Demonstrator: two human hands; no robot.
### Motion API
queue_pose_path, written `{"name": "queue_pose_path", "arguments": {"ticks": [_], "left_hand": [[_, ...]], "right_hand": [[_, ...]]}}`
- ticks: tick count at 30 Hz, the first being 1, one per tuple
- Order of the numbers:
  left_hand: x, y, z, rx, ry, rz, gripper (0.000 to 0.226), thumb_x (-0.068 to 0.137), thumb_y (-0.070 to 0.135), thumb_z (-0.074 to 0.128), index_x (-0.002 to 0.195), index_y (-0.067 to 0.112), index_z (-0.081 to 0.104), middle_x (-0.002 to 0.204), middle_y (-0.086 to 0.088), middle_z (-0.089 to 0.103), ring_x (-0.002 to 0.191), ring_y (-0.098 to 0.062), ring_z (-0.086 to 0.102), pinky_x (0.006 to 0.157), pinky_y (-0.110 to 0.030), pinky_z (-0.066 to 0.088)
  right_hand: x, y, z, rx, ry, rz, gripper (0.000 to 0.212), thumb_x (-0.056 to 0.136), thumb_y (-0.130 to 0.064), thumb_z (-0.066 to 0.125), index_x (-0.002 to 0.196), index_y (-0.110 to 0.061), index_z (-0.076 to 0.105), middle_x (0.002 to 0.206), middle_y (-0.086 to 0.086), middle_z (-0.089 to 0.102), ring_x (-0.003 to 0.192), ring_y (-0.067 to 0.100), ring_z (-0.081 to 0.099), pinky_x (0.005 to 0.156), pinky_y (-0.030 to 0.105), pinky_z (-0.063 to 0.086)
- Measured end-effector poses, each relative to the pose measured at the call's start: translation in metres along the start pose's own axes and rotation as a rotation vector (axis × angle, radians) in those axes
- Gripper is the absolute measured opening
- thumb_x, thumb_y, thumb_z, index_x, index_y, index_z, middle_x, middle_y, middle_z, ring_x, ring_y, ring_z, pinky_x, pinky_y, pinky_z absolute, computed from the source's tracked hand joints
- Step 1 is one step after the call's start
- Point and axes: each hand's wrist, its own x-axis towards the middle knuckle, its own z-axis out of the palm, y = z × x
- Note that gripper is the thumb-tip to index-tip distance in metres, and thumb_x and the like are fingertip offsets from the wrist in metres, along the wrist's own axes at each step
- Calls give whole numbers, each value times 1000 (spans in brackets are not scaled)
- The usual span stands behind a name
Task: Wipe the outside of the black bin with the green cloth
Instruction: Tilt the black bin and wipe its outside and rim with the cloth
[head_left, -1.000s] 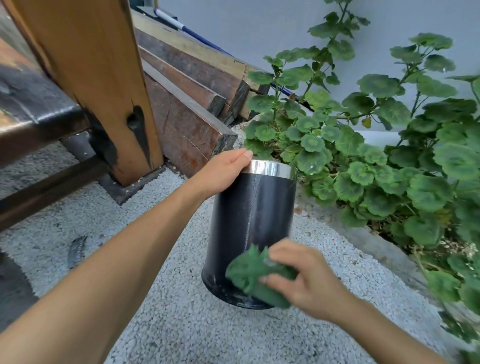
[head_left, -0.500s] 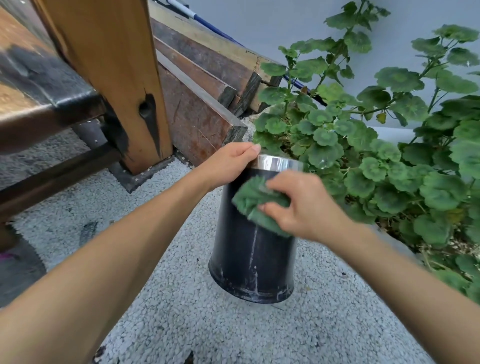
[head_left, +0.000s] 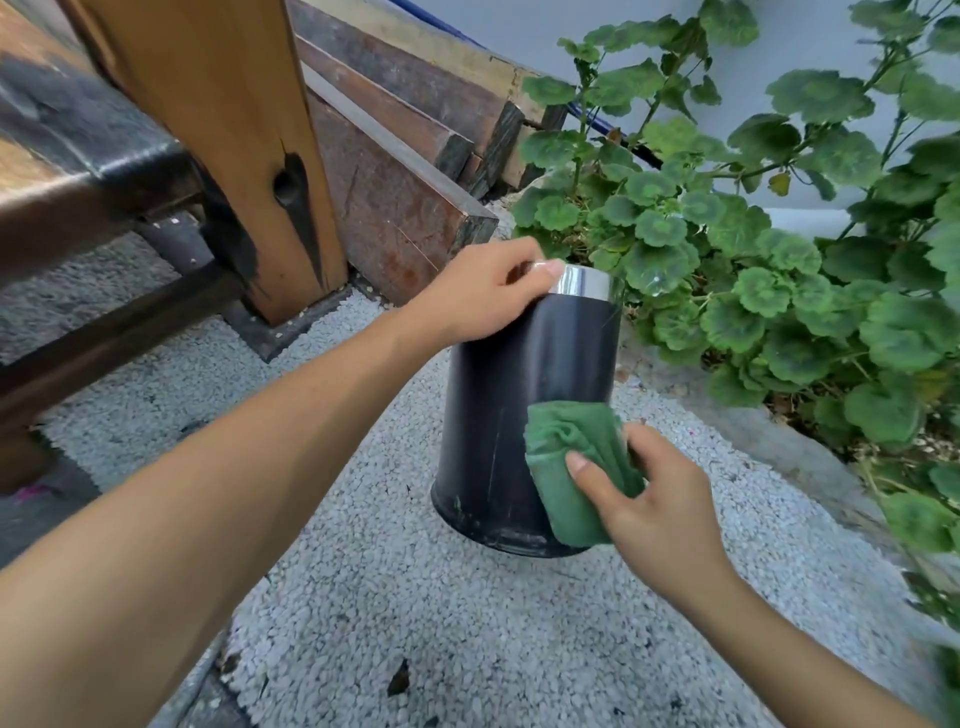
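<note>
Now the green cloth is low on the black bin, pressed to the lower right part of the near wall, its bottom edge almost at the base. Half a second ago it sat high, just under the shiny metal rim, and half a second before that it was down by the base. So the wiping runs in long up-and-down strokes over this one side.

The right hand has a closed grip on the bunched cloth: the thumb lies across the front and the fingers curl behind the folds. The left hand keeps its place at the top of the bin, its fingers curled over the rim to steady it.

The bin stands upright on the pebbled ground, just beside the leafy plant and near the wooden post.

Judging from this, the facing side has had several passes. The far side, which cannot be seen, probably still needs wiping, and the bin may have to be turned to reach it.
</note>
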Motion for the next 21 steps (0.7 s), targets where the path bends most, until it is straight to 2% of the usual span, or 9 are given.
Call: {"name": "queue_pose_path", "arguments": {"ticks": [1,3,6,9,11,13,16,19,21], "left_hand": [[1,6,3,32,12,37,35,103,44,55,78,19,51,69,7,46,65,-9,44,64,-26,33],[8,17,10,73,14,67,28,102,41,59,89,16,60,69,8,45,70,-14,46,68,-30,34],[21,26,13,149,6,19,30,103,39,56,111,12,64,83,5,54,89,-21,52,85,-36,40],[30,32,18,189,28,-56,29,102,37,54,113,11,63,91,2,55,99,-28,57,96,-40,39],[33,34,22,205,73,-96,26,101,35,53,109,12,61,90,2,54,101,-30,57,99,-40,36],[33,33,28,203,129,-114,20,100,35,53,99,15,55,90,1,52,102,-30,56,99,-39,35],[30,27,37,180,182,-123,24,99,36,53,90,15,46,90,-1,47,101,-29,51,93,-39,35],[34,32,53,179,202,-121,27,98,37,53,85,16,41,85,2,41,95,-26,44,83,-38,28],[35,35,56,193,208,-114,28,98,38,53,84,17,39,77,7,35,93,-24,41,80,-38,24]], "right_hand": [[-2,-4,4,-18,14,-3,18,86,-39,77,84,-27,65,80,-7,66,75,9,62,65,32,53],[-11,-21,26,-81,12,-46,22,80,-43,76,81,-29,59,79,-15,59,72,-1,56,63,13,45],[-24,-43,78,-154,-46,-124,22,77,-36,81,80,-27,61,77,-17,50,63,-6,47,63,4,40],[-29,-46,119,-255,-101,-131,23,80,-25,82,85,-10,66,82,0,58,60,19,60,54,23,43],[-27,-42,129,-359,-87,-213,29,66,-16,91,80,-5,67,76,6,60,55,26,62,43,30,44],[-26,-36,126,-394,-46,-298,36,54,-12,96,72,-5,66,68,6,58,48,24,58,36,27,41],[-31,-10,103,-374,16,-351,34,61,-16,95,72,-6,64,68,6,57,48,25,57,37,29,43],[-36,23,68,-321,55,-293,28,65,-18,92,77,-9,68,72,3,59,55,23,59,48,30,49],[-37,38,50,-268,57,-253,25,68,-17,91,81,-12,71,75,-1,60,61,16,58,57,17,43]]}}
